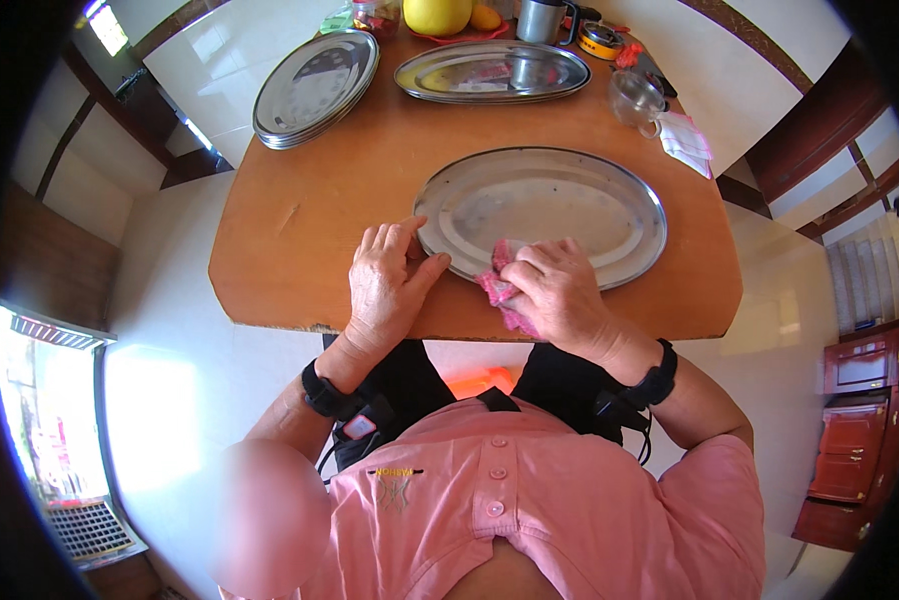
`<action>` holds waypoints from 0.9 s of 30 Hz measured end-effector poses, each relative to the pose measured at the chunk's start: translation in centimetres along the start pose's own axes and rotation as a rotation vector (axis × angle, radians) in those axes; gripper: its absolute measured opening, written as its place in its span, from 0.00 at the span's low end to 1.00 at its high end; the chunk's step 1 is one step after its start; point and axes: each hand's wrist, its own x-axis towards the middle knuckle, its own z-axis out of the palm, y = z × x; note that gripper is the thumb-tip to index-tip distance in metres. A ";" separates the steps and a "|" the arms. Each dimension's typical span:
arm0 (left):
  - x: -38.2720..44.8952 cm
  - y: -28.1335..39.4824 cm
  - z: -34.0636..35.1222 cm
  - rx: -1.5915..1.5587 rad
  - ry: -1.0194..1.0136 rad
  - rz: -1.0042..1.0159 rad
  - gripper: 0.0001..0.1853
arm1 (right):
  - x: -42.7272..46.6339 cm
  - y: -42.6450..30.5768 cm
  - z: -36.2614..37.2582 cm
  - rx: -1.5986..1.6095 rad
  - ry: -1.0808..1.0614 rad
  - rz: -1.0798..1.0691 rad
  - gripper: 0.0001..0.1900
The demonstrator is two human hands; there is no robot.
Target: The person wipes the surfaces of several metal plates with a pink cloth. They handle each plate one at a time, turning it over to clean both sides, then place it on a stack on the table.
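Observation:
An oval stainless steel platter [547, 206] lies on the wooden table in front of me, with small dark specks on its dull surface. At its lower left rim is my left hand [389, 274], thumb and forefinger spread apart and touching or nearly touching the edge. My right hand [558, 289] grips a bunched pink-and-white cloth [503, 289] at the platter's near rim. Part of the cloth hangs over the near side of the rim. The fingers of the right hand hide that stretch of the rim.
Stacked oval platters [314, 86] stand at the far left of the table [307, 225], more [494, 71] at the back. Behind them are a large yellow fruit [438, 15] and a steel mug [539, 21]. A clear glass cup [634, 99] and folded cloth [686, 142] sit at right.

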 end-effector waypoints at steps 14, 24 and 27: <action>11.2 -5.9 2.3 0.037 -0.164 -0.287 0.20 | 1.3 1.2 -0.7 0.186 -0.109 0.053 0.15; 9.6 -5.3 3.9 0.161 0.070 -0.164 0.11 | -0.2 6.7 -5.2 -0.402 -0.326 0.228 0.22; 9.8 -5.3 4.3 0.249 0.060 -0.132 0.11 | 2.3 5.2 -2.7 -0.257 -0.363 0.125 0.25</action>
